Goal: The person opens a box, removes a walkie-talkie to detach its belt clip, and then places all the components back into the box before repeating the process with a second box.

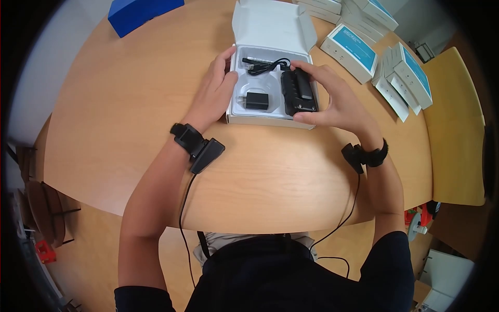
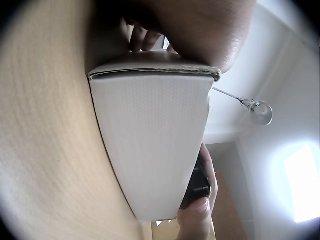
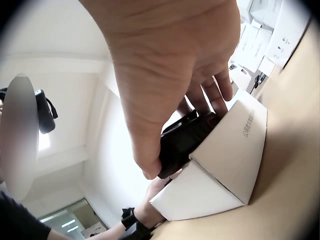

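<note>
An open white box (image 1: 270,122) with a grey-white tray lies on the table, its lid (image 1: 270,26) raised at the far side. In the tray are a coiled black cable (image 1: 264,67) and a black plug adapter (image 1: 257,101). My right hand (image 1: 338,99) grips a black device (image 1: 299,92) between thumb and fingers at the tray's right side; the device stands partly above the box wall in the right wrist view. My left hand (image 1: 214,93) holds the box's left side, its fingers along the wall; the left wrist view shows the box's near side (image 2: 150,135).
Several white and blue boxes (image 1: 349,52) are stacked or lean at the back right. A blue object (image 1: 143,14) lies at the back left. A yellow chair back (image 1: 455,130) stands at the right edge of the table (image 1: 249,177).
</note>
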### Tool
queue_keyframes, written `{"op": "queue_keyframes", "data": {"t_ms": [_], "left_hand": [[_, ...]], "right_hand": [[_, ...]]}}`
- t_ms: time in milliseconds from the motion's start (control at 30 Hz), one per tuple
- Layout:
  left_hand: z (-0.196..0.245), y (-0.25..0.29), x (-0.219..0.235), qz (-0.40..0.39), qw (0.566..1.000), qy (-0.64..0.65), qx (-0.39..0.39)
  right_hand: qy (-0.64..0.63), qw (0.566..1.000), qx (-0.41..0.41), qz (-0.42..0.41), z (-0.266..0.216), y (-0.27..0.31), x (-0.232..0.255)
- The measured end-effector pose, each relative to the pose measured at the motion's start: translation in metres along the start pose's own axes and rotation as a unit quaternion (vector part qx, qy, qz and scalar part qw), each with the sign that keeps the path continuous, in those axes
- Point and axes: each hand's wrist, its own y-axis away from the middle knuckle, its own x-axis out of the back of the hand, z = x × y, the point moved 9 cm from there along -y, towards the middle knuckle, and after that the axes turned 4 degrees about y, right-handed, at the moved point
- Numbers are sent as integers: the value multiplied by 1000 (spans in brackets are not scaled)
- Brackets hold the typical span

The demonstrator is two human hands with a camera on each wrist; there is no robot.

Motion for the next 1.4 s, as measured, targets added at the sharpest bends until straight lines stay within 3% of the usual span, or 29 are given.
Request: {"op": "queue_keyframes", "data": {"t_ms": [300,400,500,600,700,933,1000,1133,1400], "left_hand": [[1,-2,-1,-5,1000,2,11],[-5,-4,-1,-7,1000,15,19],[-7,-5,-2,-10,999,41,19],[0,-5,-4,-19,997,74,34],[8,-6,-3,-10,993,95,65],[-9,-48,18,23,975,141,169],[-27,-72,18,-16,965,181,190],[-20,-84,11,33,942,233,239],[7,-79,12,-9,961,222,167]], "right_hand": [[-35,999,-33,-23,11,2,-15],[-50,999,4,-20,8,6,-18],[-22,998,55,38,11,7,-14],[-149,970,-129,140,61,5,5],[-287,907,-217,218,115,-6,13],[-391,863,-303,105,158,-48,-24],[-402,854,-307,121,160,-52,-28],[-405,857,-293,124,161,-59,-26],[-404,892,-187,80,128,-38,-10]]}}
